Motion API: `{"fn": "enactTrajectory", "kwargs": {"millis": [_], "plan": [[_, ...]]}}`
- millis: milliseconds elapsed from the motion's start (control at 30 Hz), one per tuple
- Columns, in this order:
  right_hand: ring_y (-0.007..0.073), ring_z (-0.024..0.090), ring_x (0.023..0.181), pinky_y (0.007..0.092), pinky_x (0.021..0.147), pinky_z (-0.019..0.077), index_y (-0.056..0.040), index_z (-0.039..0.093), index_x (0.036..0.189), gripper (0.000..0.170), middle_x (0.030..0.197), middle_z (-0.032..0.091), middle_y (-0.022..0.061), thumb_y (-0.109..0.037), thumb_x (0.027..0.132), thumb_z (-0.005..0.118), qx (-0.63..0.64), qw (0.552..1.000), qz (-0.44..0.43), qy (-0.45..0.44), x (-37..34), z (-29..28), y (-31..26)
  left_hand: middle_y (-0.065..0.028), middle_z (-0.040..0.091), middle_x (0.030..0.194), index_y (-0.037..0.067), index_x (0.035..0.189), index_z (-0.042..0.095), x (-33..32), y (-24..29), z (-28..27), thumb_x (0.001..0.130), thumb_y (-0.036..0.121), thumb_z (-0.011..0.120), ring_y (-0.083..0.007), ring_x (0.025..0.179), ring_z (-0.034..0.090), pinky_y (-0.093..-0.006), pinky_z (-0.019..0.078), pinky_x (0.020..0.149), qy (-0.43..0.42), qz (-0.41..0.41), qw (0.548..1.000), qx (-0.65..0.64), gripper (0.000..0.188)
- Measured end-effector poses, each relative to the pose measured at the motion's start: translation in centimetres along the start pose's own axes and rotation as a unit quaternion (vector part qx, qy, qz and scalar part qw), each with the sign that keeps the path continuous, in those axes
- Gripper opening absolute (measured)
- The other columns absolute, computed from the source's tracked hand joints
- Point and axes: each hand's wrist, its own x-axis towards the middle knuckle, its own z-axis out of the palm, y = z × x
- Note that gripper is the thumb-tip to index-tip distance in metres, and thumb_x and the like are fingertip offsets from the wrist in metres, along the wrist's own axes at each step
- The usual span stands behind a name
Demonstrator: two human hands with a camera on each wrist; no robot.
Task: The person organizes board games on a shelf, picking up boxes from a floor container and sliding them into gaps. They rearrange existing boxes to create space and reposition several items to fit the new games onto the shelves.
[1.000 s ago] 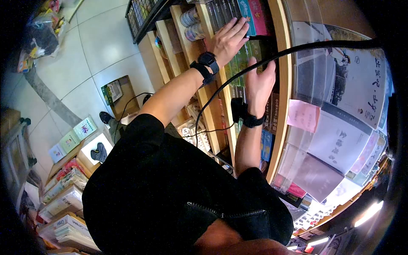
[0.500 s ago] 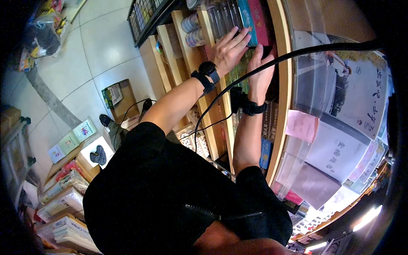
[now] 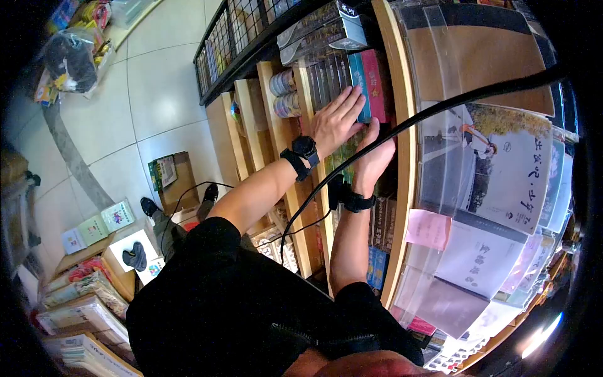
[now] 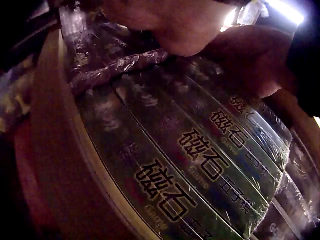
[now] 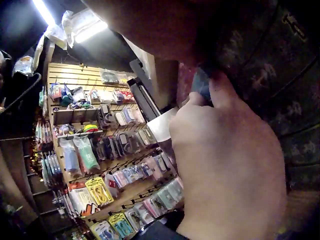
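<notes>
My left hand lies with straight fingers over the row of boxes in the head view, its fingertips on the teal box beside a pink box. Below those boxes is my right hand, thumb raised close to the left hand; its other fingers are partly hidden. Green boxes with large dark characters stand packed in the left wrist view. From the right wrist, my left hand shows its thumb and a finger against the teal box.
A black cable crosses in front of the right hand. A wooden shelf edge runs beside the row, with books under clear plastic to its right. A black wire basket stands at upper left, and an open carton lies on the floor.
The right hand has moved from beside the green boxes up to the lower ends of the teal and pink boxes, close to the left hand. The head view has shifted, showing more of the upper shelf.
</notes>
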Motion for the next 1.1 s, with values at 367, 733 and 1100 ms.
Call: {"fn": "enactTrajectory", "kwargs": {"millis": [367,733,1100], "plan": [[0.043,0.059,0.084,0.0428,0.074,0.0455,0.0095,0.056,0.102,0.047,0.092,0.061,0.0305,-0.035,0.087,0.057,0.014,0.998,0.055,-0.028,-0.6,-1.0,-2.8,-0.0166,0.04,0.137,-0.001,0.127,0.047,0.1,0.7,-0.2,0.071,0.009,0.068,-0.0308,0.126,0.04,-0.0366,0.0394,0.101,0.018,-0.029,0.999,-0.007,0.06],[0.0451,0.057,0.091,0.0429,0.078,0.0453,0.0133,0.053,0.104,0.058,0.095,0.059,0.0334,-0.039,0.081,0.064,0.011,1.0,-0.026,-0.008,-0.2,-0.5,-1.3,-0.0197,0.034,0.141,-0.003,0.13,0.041,-0.4,-0.4,0.1,0.07,0.008,0.067,-0.0342,0.129,0.035,-0.0392,0.0325,0.106,0.028,-0.024,0.996,-0.083,0.066],[0.0463,0.057,0.089,0.0441,0.076,0.0453,0.0145,0.053,0.102,0.06,0.089,0.059,0.0343,-0.041,0.081,0.063,-0.048,0.998,0.016,-0.036,0.3,0.0,-0.1,-0.0234,0.021,0.145,-0.004,0.138,0.025,-1.2,-1.9,0.9,0.085,0.028,0.056,-0.0402,0.134,0.02,-0.0456,0.0191,0.11,-0.049,-0.026,0.998,-0.027,0.07]]}}
